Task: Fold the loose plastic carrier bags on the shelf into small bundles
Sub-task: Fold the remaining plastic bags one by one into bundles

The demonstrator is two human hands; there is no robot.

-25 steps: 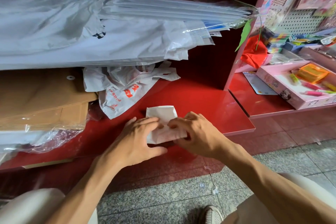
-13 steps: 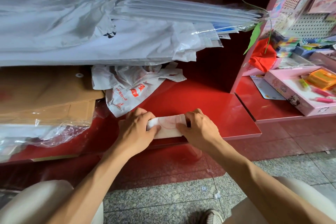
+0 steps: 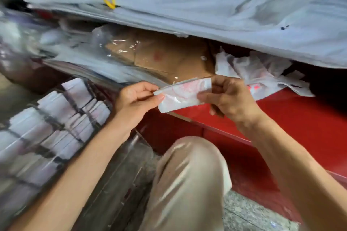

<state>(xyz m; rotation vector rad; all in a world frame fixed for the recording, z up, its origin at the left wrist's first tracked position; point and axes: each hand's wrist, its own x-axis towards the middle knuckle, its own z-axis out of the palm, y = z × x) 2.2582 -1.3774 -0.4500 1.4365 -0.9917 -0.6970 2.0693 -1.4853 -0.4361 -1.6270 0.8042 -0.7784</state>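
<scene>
A small folded white carrier bag bundle [image 3: 183,94] with faint red print is held in the air in front of the red shelf [image 3: 293,116]. My left hand [image 3: 136,99] pinches its left end and my right hand [image 3: 228,97] pinches its right end. Behind my right hand a heap of loose, crumpled white carrier bags [image 3: 251,70] with red print lies on the shelf under a big stack of packaged goods.
Grey-white plastic-wrapped packs [image 3: 206,15] are stacked high above brown cardboard envelopes [image 3: 165,56]. At lower left stands a container with several rows of small folded white bundles [image 3: 56,118]. My knee in beige trousers [image 3: 187,174] is below the hands. The picture is motion-blurred.
The bundle has been lifted off the shelf, where both hands pressed it flat, and is now held up between them. The camera has swung left, bringing the rows of folded bundles into view.
</scene>
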